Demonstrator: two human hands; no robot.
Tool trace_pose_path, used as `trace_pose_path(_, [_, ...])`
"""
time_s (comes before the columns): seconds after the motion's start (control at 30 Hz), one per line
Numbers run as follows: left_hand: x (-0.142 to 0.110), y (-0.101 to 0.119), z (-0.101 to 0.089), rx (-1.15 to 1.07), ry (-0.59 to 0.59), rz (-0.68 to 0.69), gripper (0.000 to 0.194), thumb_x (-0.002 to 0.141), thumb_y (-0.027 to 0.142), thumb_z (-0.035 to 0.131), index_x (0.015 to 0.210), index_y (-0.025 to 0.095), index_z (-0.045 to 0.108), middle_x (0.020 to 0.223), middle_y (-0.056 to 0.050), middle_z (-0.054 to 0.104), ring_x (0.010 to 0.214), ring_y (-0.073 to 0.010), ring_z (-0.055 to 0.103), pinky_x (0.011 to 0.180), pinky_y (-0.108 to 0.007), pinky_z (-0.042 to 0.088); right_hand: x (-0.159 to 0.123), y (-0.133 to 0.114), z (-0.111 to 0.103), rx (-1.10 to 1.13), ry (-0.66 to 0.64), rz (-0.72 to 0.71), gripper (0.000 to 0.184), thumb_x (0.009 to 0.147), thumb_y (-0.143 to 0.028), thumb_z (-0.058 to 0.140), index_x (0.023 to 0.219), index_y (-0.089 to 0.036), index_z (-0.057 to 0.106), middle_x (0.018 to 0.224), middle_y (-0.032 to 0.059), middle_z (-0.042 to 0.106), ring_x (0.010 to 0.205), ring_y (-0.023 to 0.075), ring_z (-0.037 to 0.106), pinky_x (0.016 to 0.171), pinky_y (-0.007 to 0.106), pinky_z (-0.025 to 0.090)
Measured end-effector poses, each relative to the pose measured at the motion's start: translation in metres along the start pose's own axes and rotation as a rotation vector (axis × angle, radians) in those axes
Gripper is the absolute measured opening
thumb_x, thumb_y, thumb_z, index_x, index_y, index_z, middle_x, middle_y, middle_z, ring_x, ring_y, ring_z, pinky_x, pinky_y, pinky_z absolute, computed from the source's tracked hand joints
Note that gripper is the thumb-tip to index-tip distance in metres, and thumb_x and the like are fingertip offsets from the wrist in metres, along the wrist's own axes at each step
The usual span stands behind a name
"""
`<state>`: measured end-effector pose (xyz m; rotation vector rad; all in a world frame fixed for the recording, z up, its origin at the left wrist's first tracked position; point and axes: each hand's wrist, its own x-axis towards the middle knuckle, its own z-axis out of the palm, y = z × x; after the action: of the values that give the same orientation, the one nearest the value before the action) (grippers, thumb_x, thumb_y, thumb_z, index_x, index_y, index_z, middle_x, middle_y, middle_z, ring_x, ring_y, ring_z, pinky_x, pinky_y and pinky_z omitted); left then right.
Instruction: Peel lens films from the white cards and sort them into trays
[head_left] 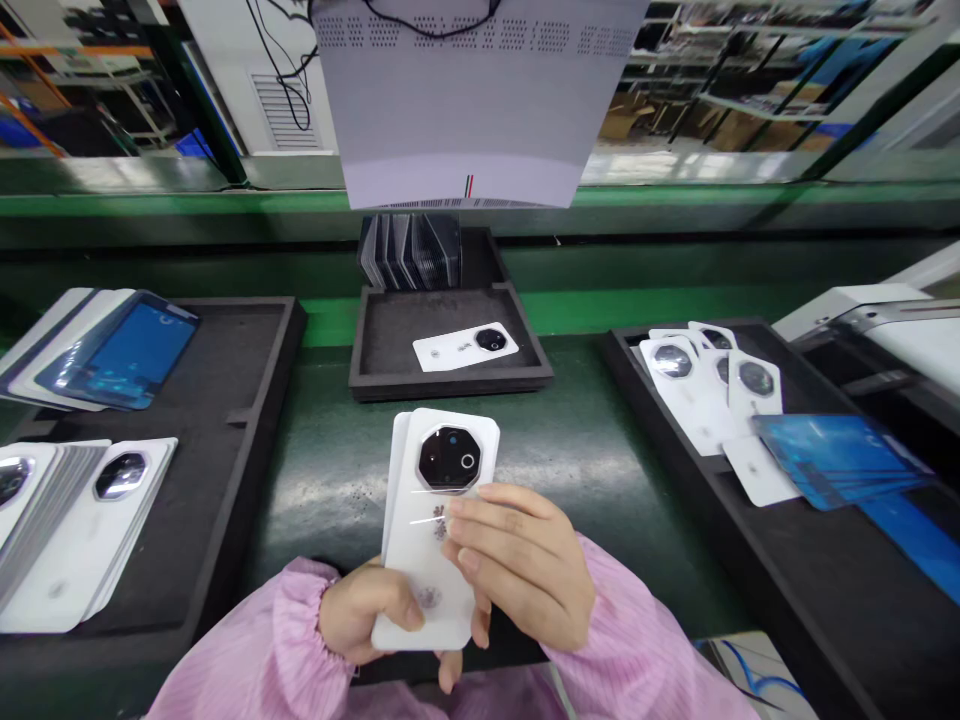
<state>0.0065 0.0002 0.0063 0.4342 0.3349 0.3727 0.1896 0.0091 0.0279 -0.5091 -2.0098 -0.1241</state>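
Note:
In front of me I hold white phone back covers (429,540), at least two overlapping, tilted upright with the black octagonal camera window at the top. My left hand (367,605) is closed round their lower end, thumb on the front face and fingertips showing past the lower right edge. My right hand (525,560) lies over the right side of the front cover, its fingers stretched out together and touching the surface beside the dark printed mark. The right thumb is hidden. Beyond my hands, a single white phone cover (454,348) lies flat in a small black tray (450,382).
Dark thin panels (410,252) stand packed behind the small tray. At left, a black tray (251,450) holds stacked white covers (105,540) and blue-filmed sheets (124,350). A right tray (697,530) holds loose covers (690,395) and blue films (844,460). A grey machine housing (480,110) hangs above.

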Motion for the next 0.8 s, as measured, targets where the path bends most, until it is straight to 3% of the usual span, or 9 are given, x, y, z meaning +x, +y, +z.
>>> trace_pose_path(0.1, [0.000,0.000,-0.002,0.025,0.000,-0.003,0.046,0.052,0.015,0.048,0.091,0.000,0.067,0.081,-0.017,0.067,0.055,-0.0215,0.063,0.049,-0.028,0.044,-0.003,0.000,0.007,-0.059,0.048,0.043,0.015,0.083,-0.014,0.053,0.097,-0.011,0.058,0.083,0.0087,0.072,0.103,0.0226,0.063,0.091,0.039,0.051])
trace_pose_path(0.17, [0.002,0.001,-0.001,0.045,-0.004,0.007,0.048,0.053,0.015,0.049,0.096,0.003,0.066,0.082,-0.015,0.066,0.055,-0.0212,0.063,0.049,-0.028,0.044,-0.005,0.002,0.013,-0.132,0.075,0.164,0.031,0.082,-0.025,0.059,0.110,-0.014,0.054,0.096,0.0099,0.069,0.117,0.0254,0.053,0.099,0.047,0.042])
trace_pose_path(0.3, [0.005,0.003,0.007,0.113,0.015,0.003,0.043,0.054,0.014,0.054,0.095,0.009,0.066,0.082,-0.011,0.065,0.058,-0.0185,0.061,0.047,-0.025,0.044,-0.007,0.009,0.017,-0.050,0.027,0.523,0.076,0.078,-0.052,0.058,0.137,-0.013,0.029,0.142,0.0215,0.033,0.136,0.0358,0.021,0.104,0.060,0.028])
trace_pose_path(0.37, [0.006,0.004,0.010,0.167,0.042,-0.033,0.039,0.056,0.015,0.057,0.093,0.010,0.068,0.081,-0.010,0.064,0.058,-0.0166,0.060,0.048,-0.023,0.044,-0.007,0.011,0.015,0.100,0.006,0.678,0.071,0.078,-0.045,0.060,0.136,-0.015,0.032,0.141,0.0202,0.033,0.133,0.0331,0.030,0.104,0.053,0.033])
trace_pose_path(0.47, [0.005,0.004,0.009,0.232,0.083,-0.077,0.041,0.061,0.020,0.059,0.099,0.008,0.067,0.082,-0.012,0.065,0.059,-0.0170,0.061,0.050,-0.025,0.046,-0.005,0.016,0.011,0.312,0.082,0.887,0.043,0.076,-0.032,0.066,0.115,-0.021,0.054,0.116,0.0107,0.058,0.109,0.0248,0.056,0.093,0.040,0.046])
trace_pose_path(0.57, [0.003,0.005,0.006,0.284,0.111,-0.067,0.049,0.063,0.022,0.057,0.109,0.008,0.063,0.090,-0.015,0.066,0.060,-0.0185,0.063,0.056,-0.028,0.048,-0.008,0.028,0.005,0.488,0.264,1.081,0.033,0.071,-0.028,0.070,0.101,-0.022,0.058,0.095,0.0045,0.064,0.085,0.0184,0.063,0.076,0.033,0.051])
trace_pose_path(0.63, [0.002,0.006,0.005,0.309,0.112,-0.034,0.052,0.063,0.020,0.055,0.113,0.007,0.061,0.094,-0.016,0.066,0.058,-0.0179,0.063,0.058,-0.029,0.048,-0.013,0.042,-0.003,0.509,0.486,1.182,0.035,0.067,-0.028,0.072,0.098,-0.022,0.057,0.087,0.0015,0.064,0.075,0.0143,0.062,0.069,0.028,0.051])
trace_pose_path(0.73, [0.000,0.008,0.005,0.288,0.062,0.015,0.054,0.059,0.019,0.054,0.110,0.004,0.062,0.091,-0.016,0.065,0.055,-0.0174,0.062,0.053,-0.027,0.046,-0.024,0.068,-0.020,0.409,0.930,1.211,0.035,0.064,-0.029,0.073,0.093,-0.020,0.056,0.083,-0.0016,0.062,0.070,0.0104,0.059,0.070,0.026,0.049])
trace_pose_path(0.8, [-0.001,0.009,0.006,0.256,-0.001,0.044,0.056,0.054,0.018,0.054,0.107,0.003,0.063,0.087,-0.015,0.065,0.053,-0.0175,0.060,0.049,-0.027,0.044,-0.030,0.080,-0.026,0.375,1.035,1.225,0.034,0.064,-0.031,0.072,0.091,-0.019,0.055,0.081,-0.0022,0.061,0.069,0.0102,0.059,0.070,0.027,0.048])
